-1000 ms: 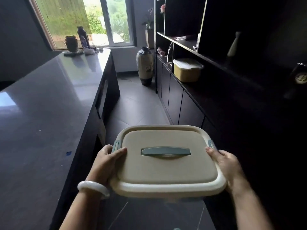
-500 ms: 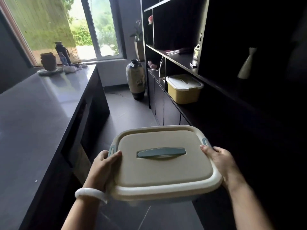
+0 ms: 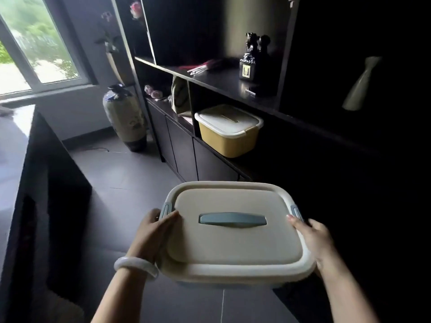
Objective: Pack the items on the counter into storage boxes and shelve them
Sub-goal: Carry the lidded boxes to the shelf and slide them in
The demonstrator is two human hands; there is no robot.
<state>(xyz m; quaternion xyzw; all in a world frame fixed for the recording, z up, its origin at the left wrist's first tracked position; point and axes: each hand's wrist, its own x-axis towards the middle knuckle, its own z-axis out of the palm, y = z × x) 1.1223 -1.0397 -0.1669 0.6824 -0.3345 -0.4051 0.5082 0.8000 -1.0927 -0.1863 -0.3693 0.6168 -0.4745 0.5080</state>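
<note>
Both hands, left (image 3: 152, 236) and right (image 3: 312, 238), are gripping a lidded box (image 3: 235, 231) by its sides, carrying it in the air near the shelf (image 3: 268, 166). A yellow box (image 3: 229, 131) is already sitting shelved; this one likely goes beside it.

1. Two storage boxes with lids: a beige-lidded box (image 3: 235, 231) carried over the floor, and a yellow box (image 3: 229, 131) standing in a shelf compartment.
2. Two hands: the left hand (image 3: 151, 236) and the right hand (image 3: 314, 238), one gripping each side of the beige-lidded box.
3. One white bangle (image 3: 136, 266), on the left wrist.
4. One large floor vase (image 3: 124, 117).
5. One pale bottle-shaped vase (image 3: 360, 83) on the dark shelving.
6. One dark figurine (image 3: 250, 57) on a shelf.
</note>
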